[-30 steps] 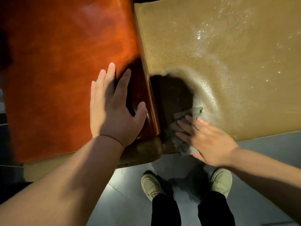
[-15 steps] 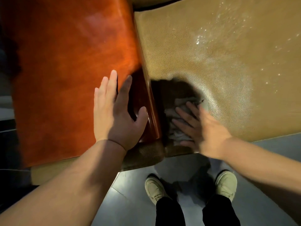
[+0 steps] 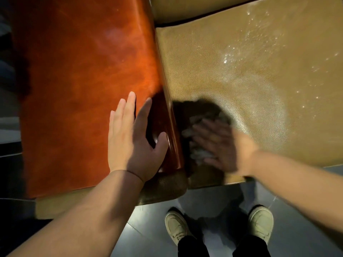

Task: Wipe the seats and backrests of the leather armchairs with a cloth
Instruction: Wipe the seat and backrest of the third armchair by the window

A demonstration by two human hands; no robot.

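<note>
A tan pebbled leather seat cushion [image 3: 241,75] fills the upper right, wet and glistening in patches. An orange-brown glossy leather armrest [image 3: 83,80] fills the left. My left hand [image 3: 133,138] rests flat on the armrest near its right edge, fingers straight. My right hand [image 3: 219,145], blurred by motion, presses a crumpled grey cloth [image 3: 196,143] onto the seat's front left corner, right beside the armrest. The cloth shows only at the fingertips; the rest lies under the palm.
The seat's front edge [image 3: 213,180] runs just below my right hand. Below it lies a grey glossy floor [image 3: 144,234] with my two beige shoes [image 3: 176,227]. A tan backrest strip [image 3: 185,8] shows at the top. Dark space lies to the far left.
My right hand has slid the cloth slightly back and forth along the seat's front left corner and is now motion-blurred. My left hand has stayed flat on the armrest.
</note>
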